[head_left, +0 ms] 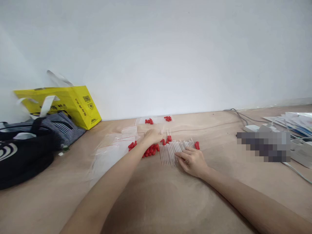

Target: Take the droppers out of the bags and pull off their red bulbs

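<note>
A row of thin clear glass tubes lies side by side on the table in front of me. My right hand rests over the row's right part, with fingers and thumb closed on a tube. Behind the row, my left hand reaches forward with its fingers drawn together; what they hold is too small to make out. A pile of red rubber bulbs lies beneath my left wrist, partly hidden. Just right of that hand are tubes with red bulbs at their near ends. Two more red bulbs lie beyond my right fingers.
Clear zip bags are spread left of the pile. Near the wall, another clear bag has red bulbs on it. A yellow bag, striped bag and black bag stand left. Cables and white adapters lie right.
</note>
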